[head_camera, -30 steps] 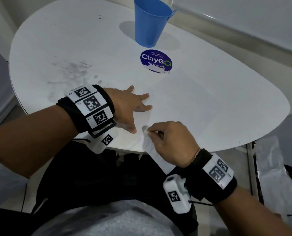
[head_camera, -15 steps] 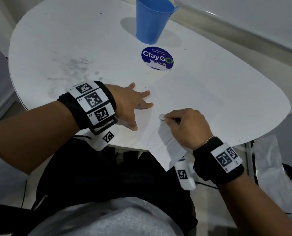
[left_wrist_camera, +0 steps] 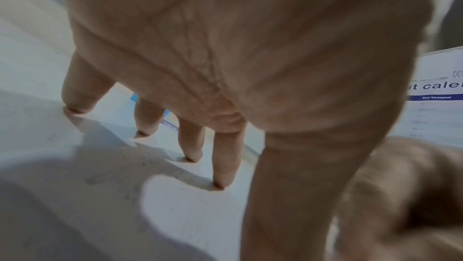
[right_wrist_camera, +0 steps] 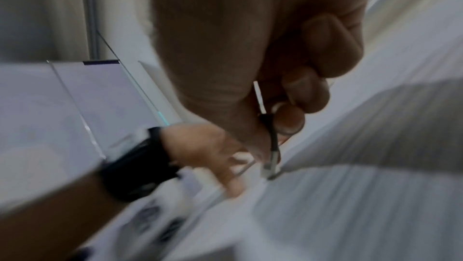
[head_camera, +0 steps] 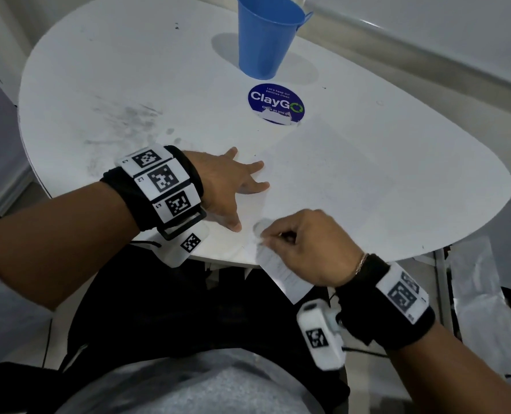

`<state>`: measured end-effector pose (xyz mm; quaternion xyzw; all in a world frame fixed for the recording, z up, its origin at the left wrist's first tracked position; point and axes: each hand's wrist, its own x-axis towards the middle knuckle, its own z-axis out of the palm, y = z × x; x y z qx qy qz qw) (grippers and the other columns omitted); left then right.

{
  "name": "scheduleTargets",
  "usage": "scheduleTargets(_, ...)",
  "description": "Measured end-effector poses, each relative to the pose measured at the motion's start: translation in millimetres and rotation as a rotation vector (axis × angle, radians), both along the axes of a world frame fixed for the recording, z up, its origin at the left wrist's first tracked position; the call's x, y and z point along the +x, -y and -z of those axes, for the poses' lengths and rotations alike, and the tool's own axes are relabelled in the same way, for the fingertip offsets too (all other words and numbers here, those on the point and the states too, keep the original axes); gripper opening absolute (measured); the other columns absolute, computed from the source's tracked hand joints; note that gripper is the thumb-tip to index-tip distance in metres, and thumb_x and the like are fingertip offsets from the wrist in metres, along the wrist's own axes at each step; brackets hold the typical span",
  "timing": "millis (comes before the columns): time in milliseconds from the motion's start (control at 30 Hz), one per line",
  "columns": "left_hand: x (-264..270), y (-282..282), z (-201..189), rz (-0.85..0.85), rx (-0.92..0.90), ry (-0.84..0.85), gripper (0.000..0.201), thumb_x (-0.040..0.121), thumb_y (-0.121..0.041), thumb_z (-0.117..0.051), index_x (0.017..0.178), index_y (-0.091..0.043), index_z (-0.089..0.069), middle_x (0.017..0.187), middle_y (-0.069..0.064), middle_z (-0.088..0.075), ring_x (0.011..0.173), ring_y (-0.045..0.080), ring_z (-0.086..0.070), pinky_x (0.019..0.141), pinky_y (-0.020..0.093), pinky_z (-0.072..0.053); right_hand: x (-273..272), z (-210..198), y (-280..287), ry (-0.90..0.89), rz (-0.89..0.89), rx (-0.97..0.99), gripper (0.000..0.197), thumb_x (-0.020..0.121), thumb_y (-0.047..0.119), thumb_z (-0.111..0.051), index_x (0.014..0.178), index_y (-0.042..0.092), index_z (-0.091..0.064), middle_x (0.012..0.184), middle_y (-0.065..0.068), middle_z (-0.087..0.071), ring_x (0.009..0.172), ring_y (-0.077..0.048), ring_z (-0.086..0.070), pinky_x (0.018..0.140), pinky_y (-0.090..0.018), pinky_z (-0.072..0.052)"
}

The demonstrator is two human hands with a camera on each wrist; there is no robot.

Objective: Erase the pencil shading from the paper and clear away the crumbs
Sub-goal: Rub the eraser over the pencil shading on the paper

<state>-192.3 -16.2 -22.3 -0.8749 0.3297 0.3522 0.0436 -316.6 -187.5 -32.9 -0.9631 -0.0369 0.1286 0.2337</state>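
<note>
On the white table (head_camera: 367, 174), the left hand (head_camera: 227, 186) lies spread flat on the paper (head_camera: 322, 174), likely pinning it against sliding. Just right, the right hand (head_camera: 305, 246) pinches a pencil (right_wrist_camera: 274, 142), eraser tip down on the sheet's near corner, probably rubbing shading.

both wrists have black straps (head_camera: 376, 309) with white QR-ish tags (head_camera: 161, 182), thin bracelet (head_camera: 361, 262) on the right, grey shirt (head_camera: 188, 389)
</note>
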Motion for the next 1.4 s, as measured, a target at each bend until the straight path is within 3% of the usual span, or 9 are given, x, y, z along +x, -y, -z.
scheduleTargets(100, 0, 0, -1, -0.006, -0.002, -0.008, 0.095, 0.089, -0.051, -0.069, 0.156, -0.053, -0.001, 0.161, -0.028, 0.023, 0.151, 0.018, 0.026, 0.124, 0.056, -0.008, 16, -1, 20, 0.115, 0.189, -0.016, 0.013, 0.091, 0.032, -0.065, 0.094, 0.031, -0.078, 0.092, 0.012, -0.076, 0.083, -0.013, -0.069, 0.08, -0.034, -0.057)
scheduleTargets(267, -1, 0, -1, 0.015, 0.008, 0.009, 0.095, 0.089, -0.052, -0.068, 0.156, -0.053, -0.001, 0.161, -0.027, 0.023, 0.151, 0.019, 0.025, 0.124, 0.057, -0.009, -8, -1, -4, -0.016, -0.049, -0.002, 0.014, 0.09, 0.031, -0.064, 0.098, 0.031, -0.077, 0.081, 0.011, -0.074, 0.073, -0.01, -0.066, 0.076, -0.031, -0.055)
scheduleTargets(400, -2, 0, -2, 0.011, 0.011, 0.011, 0.095, 0.089, -0.052, -0.068, 0.157, -0.052, -0.001, 0.161, -0.026, 0.023, 0.152, 0.019, 0.025, 0.124, 0.058, -0.011, 9, 0, 9, 0.081, 0.086, -0.007, 0.014, 0.091, 0.032, -0.065, 0.097, 0.031, -0.077, 0.09, 0.012, -0.076, 0.082, -0.012, -0.069, 0.08, -0.033, -0.056)
scheduleTargets(567, -1, 0, 0, 0.013, 0.009, 0.016, 0.095, 0.088, -0.053, -0.069, 0.156, -0.053, -0.001, 0.161, -0.028, 0.022, 0.152, 0.018, 0.025, 0.124, 0.057, -0.01, -4, 1, -2, 0.001, -0.05, 0.011, 0.013, 0.09, 0.027, -0.064, 0.09, 0.027, -0.077, 0.054, 0.019, -0.054, 0.054, -0.002, -0.052, 0.065, -0.024, -0.048)
scheduleTargets(733, 0, 0, 1, 0.003, 0.0, 0.014, 0.096, 0.087, -0.054, -0.069, 0.156, -0.054, -0.002, 0.161, -0.027, 0.022, 0.152, 0.019, 0.025, 0.124, 0.058, -0.01, 13, 0, 12, 0.104, 0.088, 0.0, 0.013, 0.092, 0.03, -0.065, 0.095, 0.029, -0.078, 0.083, 0.013, -0.074, 0.075, -0.009, -0.067, 0.075, -0.031, -0.056)
scheduleTargets(867, 0, 0, 0, 0.005, 0.003, 0.002, 0.096, 0.088, -0.052, -0.07, 0.156, -0.053, -0.002, 0.161, -0.028, 0.022, 0.151, 0.019, 0.026, 0.124, 0.058, -0.009, 2, 1, 4, 0.018, -0.034, 0.039, 0.013, 0.09, 0.026, -0.064, 0.092, 0.025, -0.078, 0.064, 0.016, -0.064, 0.059, -0.002, -0.057, 0.067, -0.025, -0.049)
scheduleTargets(1067, 1, 0, 1, -0.004, -0.004, -0.007, 0.097, 0.087, -0.053, -0.07, 0.156, -0.053, -0.002, 0.161, -0.027, 0.022, 0.151, 0.018, 0.027, 0.124, 0.057, -0.008, 14, 2, 10, 0.126, 0.096, 0.033, 0.014, 0.091, 0.028, -0.065, 0.096, 0.028, -0.078, 0.078, 0.015, -0.073, 0.07, -0.005, -0.065, 0.071, -0.025, -0.053)
scheduleTargets(1233, 0, 0, 2, 0.005, -0.004, 0.008, 0.096, 0.087, -0.052, -0.069, 0.156, -0.053, -0.003, 0.161, -0.028, 0.022, 0.151, 0.018, 0.026, 0.124, 0.057, -0.011, 0, -1, -3, -0.049, -0.103, 0.069, 0.012, 0.09, 0.028, -0.066, 0.093, 0.028, -0.077, 0.06, 0.018, -0.062, 0.056, -0.002, -0.054, 0.065, -0.022, -0.048)
scheduleTargets(1400, 2, 0, 4, -0.006, -0.01, -0.003, 0.096, 0.086, -0.053, -0.07, 0.155, -0.055, -0.003, 0.16, -0.029, 0.023, 0.151, 0.017, 0.026, 0.124, 0.055, -0.011, 13, 3, 9, 0.112, 0.071, 0.04, 0.013, 0.092, 0.03, -0.066, 0.096, 0.029, -0.077, 0.066, 0.018, -0.062, 0.06, -0.002, -0.055, 0.065, -0.021, -0.044)
